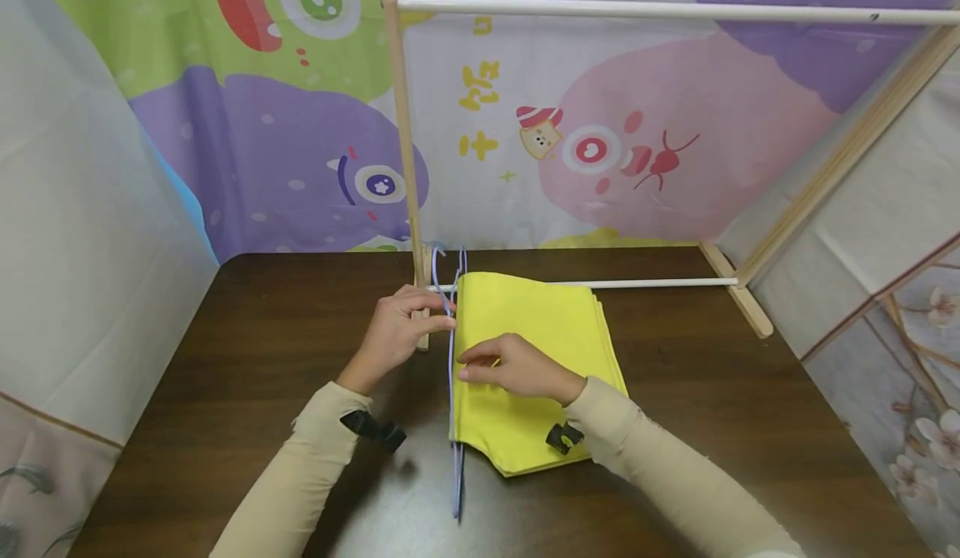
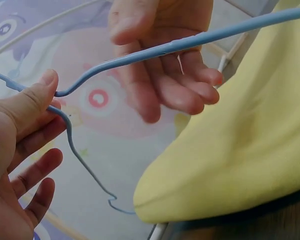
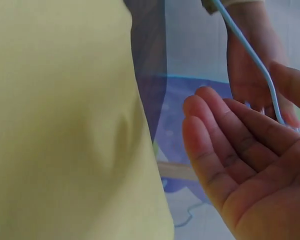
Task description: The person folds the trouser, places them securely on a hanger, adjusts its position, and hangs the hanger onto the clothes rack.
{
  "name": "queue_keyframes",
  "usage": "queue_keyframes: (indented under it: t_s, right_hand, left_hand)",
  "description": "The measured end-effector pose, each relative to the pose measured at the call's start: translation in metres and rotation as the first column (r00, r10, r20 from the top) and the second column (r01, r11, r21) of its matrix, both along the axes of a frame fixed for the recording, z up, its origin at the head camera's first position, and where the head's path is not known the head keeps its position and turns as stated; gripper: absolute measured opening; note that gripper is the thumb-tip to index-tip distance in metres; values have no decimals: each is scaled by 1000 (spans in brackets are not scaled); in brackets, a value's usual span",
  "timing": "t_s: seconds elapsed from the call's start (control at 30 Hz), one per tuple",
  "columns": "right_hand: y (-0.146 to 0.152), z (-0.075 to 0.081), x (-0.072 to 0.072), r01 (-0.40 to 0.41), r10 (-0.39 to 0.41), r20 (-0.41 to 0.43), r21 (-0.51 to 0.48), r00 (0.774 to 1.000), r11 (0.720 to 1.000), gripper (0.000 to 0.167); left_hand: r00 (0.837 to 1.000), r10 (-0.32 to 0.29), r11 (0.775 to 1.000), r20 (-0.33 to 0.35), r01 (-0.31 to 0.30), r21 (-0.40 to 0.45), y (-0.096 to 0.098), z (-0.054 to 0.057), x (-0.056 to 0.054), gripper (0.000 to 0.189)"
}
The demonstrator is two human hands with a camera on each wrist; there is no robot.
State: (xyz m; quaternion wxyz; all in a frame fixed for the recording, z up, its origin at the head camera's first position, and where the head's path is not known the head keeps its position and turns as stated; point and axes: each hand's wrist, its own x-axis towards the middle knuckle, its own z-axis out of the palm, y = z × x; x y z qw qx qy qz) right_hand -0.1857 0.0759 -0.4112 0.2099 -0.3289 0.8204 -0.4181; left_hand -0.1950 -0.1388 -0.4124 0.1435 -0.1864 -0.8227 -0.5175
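Note:
My left hand (image 1: 397, 325) pinches a thin lilac-blue clothes hanger (image 1: 452, 375) near its neck, between thumb and index finger; the other fingers are spread loosely. The hanger stands edge-on in the head view, its hook at the top. Just right of it, my right hand (image 1: 521, 368) hovers over a yellow folded garment (image 1: 540, 312). In the right wrist view the fingers of that hand (image 3: 255, 160) are bent slightly, with nothing in them. A second hanger (image 1: 463, 256) shows partly behind the first. The garment's layers lie together; its exact kind is hard to tell.
A rack with a white top rail (image 1: 637, 10), wooden side posts (image 1: 405, 125) and a white lower bar (image 1: 660, 283) stands at the back of the dark wooden table (image 1: 262, 358). Behind hangs a cartoon-printed curtain (image 1: 300, 141).

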Motion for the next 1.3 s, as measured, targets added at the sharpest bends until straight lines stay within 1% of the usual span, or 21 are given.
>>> queue_keyframes:
  t_s: [0.1, 0.2, 0.27, 0.37, 0.47, 0.57, 0.63, 0.73, 0.83, 0.9, 1.0, 1.1, 1.2, 1.3]
  right_hand:
    - [-5, -2, 4, 2, 1, 60, -63, 998, 998, 30]
    - [-9, -5, 8, 5, 14, 132, -145, 991, 989, 26]
    - [-11, -6, 11, 25, 13, 194, -192, 981, 981, 26]
    - [-14, -8, 15, 73, -6, 281, -230, 960, 970, 26]
    - [-17, -10, 18, 108, -27, 323, -237, 946, 966, 27]
    - [-19, -11, 20, 102, -24, 321, -228, 947, 968, 28]
    - [-21, -11, 22, 95, -19, 322, -222, 946, 970, 29]
    - [-22, -13, 23, 94, -17, 325, -221, 946, 971, 30]
    - [-22, -13, 23, 101, -25, 323, -222, 946, 970, 30]
    - [-22, -13, 23, 101, -25, 320, -223, 947, 970, 29]
    - [-21, -12, 24, 98, -22, 321, -221, 947, 970, 28]
    - [-21, -11, 24, 103, -27, 328, -217, 944, 971, 27]
    - [-20, -11, 24, 103, -25, 330, -219, 943, 970, 27]
    - [-20, -11, 24, 104, -26, 330, -220, 944, 970, 27]
  left_hand:
    - [1000, 8, 1000, -1, -8, -21, 7, 1, -1, 20]
    - [1000, 6, 999, -13, -6, -37, 12, 0, -2, 21]
    - [1000, 4, 999, -21, -5, -39, 15, -1, -3, 21]
    - [1000, -4, 1000, -12, 4, -18, 16, -3, -3, 21]
    - [999, -36, 999, 12, 36, 21, 15, -5, -3, 18]
    - [995, -90, 991, 48, 84, 107, 11, -10, -3, 13]
    - [991, -110, 981, 77, 95, 171, 9, -12, -3, 12]
    - [988, -104, 968, 115, 74, 238, 7, -13, -5, 16]
    - [986, -51, 965, 160, 7, 262, 8, -12, -7, 21]
    - [981, -17, 959, 194, -39, 279, 9, -11, -10, 23]
    - [967, 32, 958, 254, -102, 267, 10, -11, -14, 26]
    - [946, 60, 966, 318, -135, 220, 12, -11, -19, 28]
    - [918, 75, 970, 389, -157, 183, 14, -11, -24, 30]
    - [883, 55, 969, 466, -159, 187, 16, -11, -28, 33]
